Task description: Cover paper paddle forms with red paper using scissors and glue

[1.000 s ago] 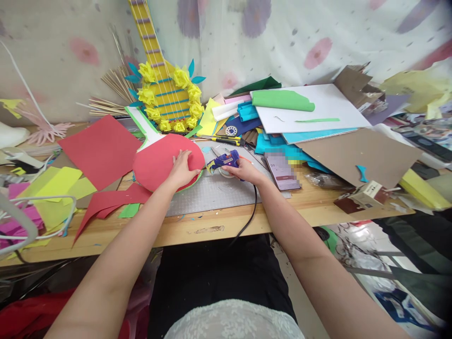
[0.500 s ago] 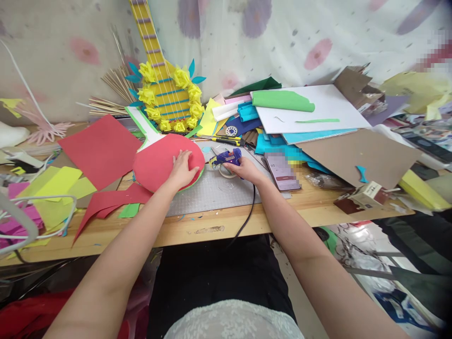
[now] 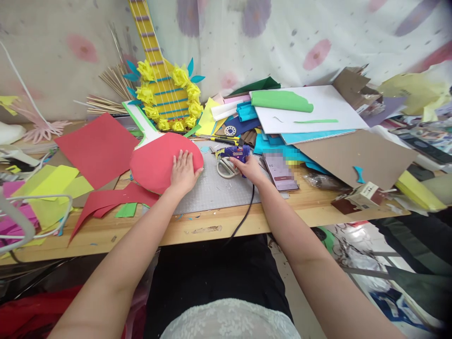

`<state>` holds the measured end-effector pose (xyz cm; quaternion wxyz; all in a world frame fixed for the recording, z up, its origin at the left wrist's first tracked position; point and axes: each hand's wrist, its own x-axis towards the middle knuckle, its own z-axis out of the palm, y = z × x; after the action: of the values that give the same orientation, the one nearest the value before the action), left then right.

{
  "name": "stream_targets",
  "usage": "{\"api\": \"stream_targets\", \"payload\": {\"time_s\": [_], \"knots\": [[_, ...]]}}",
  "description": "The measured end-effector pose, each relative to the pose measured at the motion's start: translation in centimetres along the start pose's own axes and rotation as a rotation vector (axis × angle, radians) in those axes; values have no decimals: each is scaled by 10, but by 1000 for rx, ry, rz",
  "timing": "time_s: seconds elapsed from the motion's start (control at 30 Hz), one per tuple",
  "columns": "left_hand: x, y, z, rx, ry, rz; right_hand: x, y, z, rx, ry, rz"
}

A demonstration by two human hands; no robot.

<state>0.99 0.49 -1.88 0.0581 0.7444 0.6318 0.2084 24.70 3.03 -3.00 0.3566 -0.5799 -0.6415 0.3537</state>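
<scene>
My left hand (image 3: 184, 173) lies flat with fingers extended on a round red sheet (image 3: 151, 165), which covers the body of a guitar-like paper shape. Its white neck with green edging (image 3: 143, 123) sticks out toward the back left. My right hand (image 3: 250, 168) grips a blue hot glue gun (image 3: 236, 152), and its black cord hangs over the table's front edge. Just left of the gun are the pale handles of a pair of scissors (image 3: 226, 168), resting on a grey cutting mat (image 3: 208, 200). A phone (image 3: 280, 173) lies to the right of my right hand.
A yellow paper guitar with roses (image 3: 169, 101) stands against the curtain. Red sheets (image 3: 97, 150) and yellow and pink scraps lie at left. Yellow-black cutters (image 3: 226, 140) lie behind the gun. White board (image 3: 303, 117), brown cardboard (image 3: 356, 157) and a small box (image 3: 363, 197) occupy the right.
My left hand has flattened onto the red sheet, its fingers now straighter. My right hand has drawn the glue gun slightly right, away from the red sheet, uncovering more of the scissors' handles.
</scene>
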Motion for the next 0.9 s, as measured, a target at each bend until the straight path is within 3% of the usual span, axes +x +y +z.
{"api": "stream_targets", "payload": {"time_s": [0.1,0.23,0.4,0.67,0.8,0.9], "knots": [[1,-1,-1,-25,2,-18,-2,-4,0,80,101,61],[4,-8,-3,-126,-8,-47,-7,-12,-2,152,126,88],[1,-14,-4,-87,-50,58,-8,-14,-4,159,131,87],[-7,-1,-3,18,-78,148,-7,-11,-3,138,144,90],[-7,-6,-7,-151,-63,107,-7,-11,-3,146,154,72],[-4,-12,-11,-458,24,21,-7,-12,-3,152,160,79]]}}
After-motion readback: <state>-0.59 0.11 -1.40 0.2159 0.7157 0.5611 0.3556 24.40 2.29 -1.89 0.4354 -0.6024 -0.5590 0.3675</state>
